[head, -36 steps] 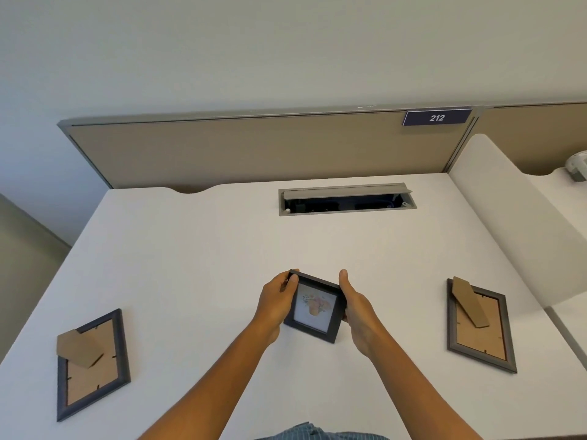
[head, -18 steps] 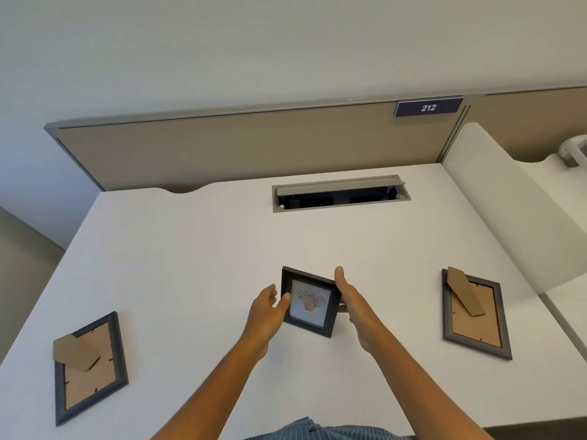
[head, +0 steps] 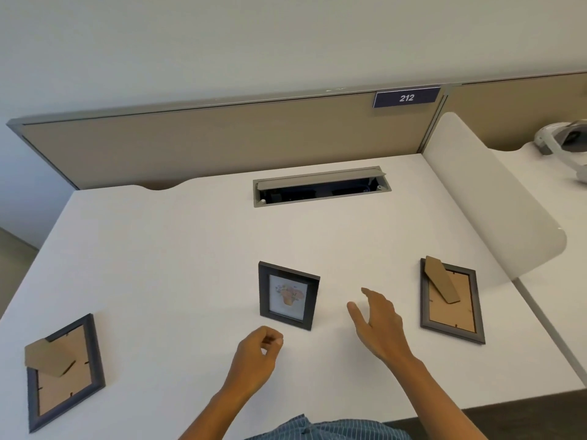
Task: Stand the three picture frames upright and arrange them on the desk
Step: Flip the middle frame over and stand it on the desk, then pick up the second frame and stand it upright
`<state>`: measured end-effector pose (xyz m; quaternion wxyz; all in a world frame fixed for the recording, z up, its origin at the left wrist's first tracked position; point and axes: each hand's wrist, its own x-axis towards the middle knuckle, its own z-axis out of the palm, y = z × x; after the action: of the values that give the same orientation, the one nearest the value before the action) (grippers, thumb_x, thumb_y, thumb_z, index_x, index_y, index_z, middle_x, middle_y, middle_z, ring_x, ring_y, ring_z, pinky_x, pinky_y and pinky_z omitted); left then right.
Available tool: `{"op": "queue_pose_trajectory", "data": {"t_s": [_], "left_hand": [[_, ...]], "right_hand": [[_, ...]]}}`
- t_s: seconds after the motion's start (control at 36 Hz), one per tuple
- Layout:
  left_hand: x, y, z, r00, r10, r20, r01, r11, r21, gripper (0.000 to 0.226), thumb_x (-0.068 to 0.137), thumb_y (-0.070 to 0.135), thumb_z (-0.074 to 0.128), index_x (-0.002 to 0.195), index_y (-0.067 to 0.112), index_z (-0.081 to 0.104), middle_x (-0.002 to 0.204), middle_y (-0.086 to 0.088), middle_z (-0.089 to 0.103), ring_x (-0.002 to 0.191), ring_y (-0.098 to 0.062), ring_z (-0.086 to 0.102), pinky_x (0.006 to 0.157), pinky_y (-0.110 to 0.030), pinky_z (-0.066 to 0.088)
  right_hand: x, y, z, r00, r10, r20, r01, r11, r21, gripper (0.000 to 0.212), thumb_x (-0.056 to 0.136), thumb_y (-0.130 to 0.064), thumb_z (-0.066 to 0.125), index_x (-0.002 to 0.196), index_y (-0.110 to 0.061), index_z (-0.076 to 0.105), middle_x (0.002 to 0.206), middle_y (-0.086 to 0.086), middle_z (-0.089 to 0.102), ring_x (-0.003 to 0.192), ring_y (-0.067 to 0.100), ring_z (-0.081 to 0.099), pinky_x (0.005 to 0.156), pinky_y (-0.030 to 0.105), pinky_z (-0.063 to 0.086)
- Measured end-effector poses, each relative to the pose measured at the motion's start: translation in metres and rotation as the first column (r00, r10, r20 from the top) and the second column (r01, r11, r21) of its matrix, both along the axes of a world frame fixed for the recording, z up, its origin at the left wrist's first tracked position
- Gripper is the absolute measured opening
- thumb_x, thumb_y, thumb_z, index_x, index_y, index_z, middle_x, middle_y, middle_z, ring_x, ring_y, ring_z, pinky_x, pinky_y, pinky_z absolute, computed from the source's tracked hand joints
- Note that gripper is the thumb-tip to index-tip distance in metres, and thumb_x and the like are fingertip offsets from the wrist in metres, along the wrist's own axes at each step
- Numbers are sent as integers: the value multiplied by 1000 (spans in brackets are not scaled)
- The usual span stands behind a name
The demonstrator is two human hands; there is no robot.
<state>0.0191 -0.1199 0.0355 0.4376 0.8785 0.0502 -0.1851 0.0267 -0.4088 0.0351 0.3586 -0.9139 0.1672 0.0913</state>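
One picture frame (head: 288,296) stands upright at centre on the table (head: 178,249). Two lie face down, at lower left (head: 63,373) and right (head: 451,301). The left hand (head: 259,352) is loosely curled and empty; the right hand (head: 378,319) is open, nearest the right frame, probably next to lift.

Both forearms reach forward, bare. The left hand (head: 259,354) is loosely curled, fingertips (head: 277,341) drawn in toward the thumb, holding nothing. The right hand (head: 379,322) is open and empty, fingers spread and slightly bent, thumb out to the left.
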Motion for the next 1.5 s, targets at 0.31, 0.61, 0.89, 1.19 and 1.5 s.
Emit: {"op": "queue_pose_trajectory", "data": {"t_s": [0.31, 0.61, 0.89, 1.19, 1.5], "left_hand": [[1, -104, -2, 930, -361, 71, 361, 933, 16, 42, 100, 49, 58, 140, 37, 53, 142, 20, 56, 125, 0, 54, 107, -19, 47], [23, -240, -10, 801, -594, 71, 582, 802, 135, 89, 102, 54, 51, 166, 25, -4, 173, 5, -18, 160, -16, -15, 129, -39, 5], [23, -303, -31, 770, -631, -98, 636, 745, 200, 89, 103, 55, 47, 166, 20, -7, 174, -2, -13, 161, -26, -11, 128, -48, -4], [14, -331, -40, 760, -635, -138, 649, 745, 150, 95, 102, 50, 53, 165, 19, -11, 174, -4, -13, 161, -26, -12, 126, -53, -9], [16, -337, -21, 934, -341, -104, 324, 934, -148, 83, 93, 5, 69, 161, 23, 24, 168, 0, 27, 155, -25, 28, 126, -41, 27]], "right_hand": [[-32, -89, -17, 999, -35, -11, 30, 957, -287, 74, 105, -44, 68, 167, -12, 40, 181, 17, 21, 167, 39, 19, 133, 59, 26], [-57, -163, -22, 975, -217, -38, 194, 929, -315, 72, 101, -42, 73, 160, -12, 45, 178, 18, 30, 162, 43, 32, 127, 59, 39], [-67, -190, -37, 913, -374, -164, 340, 919, -203, 85, 107, -52, 61, 172, -11, 24, 183, 16, 15, 167, 43, 21, 129, 59, 34], [-70, -191, -44, 908, -407, -102, 406, 913, -33, 79, 107, -38, 67, 170, -11, 29, 170, 15, 44, 158, 39, 37, 124, 59, 39], [-58, -188, -30, 820, -562, -110, 569, 776, 273, 72, 95, -4, 79, 159, -14, 46, 153, 15, 48, 132, 30, 57, 107, 41, 55]]}}
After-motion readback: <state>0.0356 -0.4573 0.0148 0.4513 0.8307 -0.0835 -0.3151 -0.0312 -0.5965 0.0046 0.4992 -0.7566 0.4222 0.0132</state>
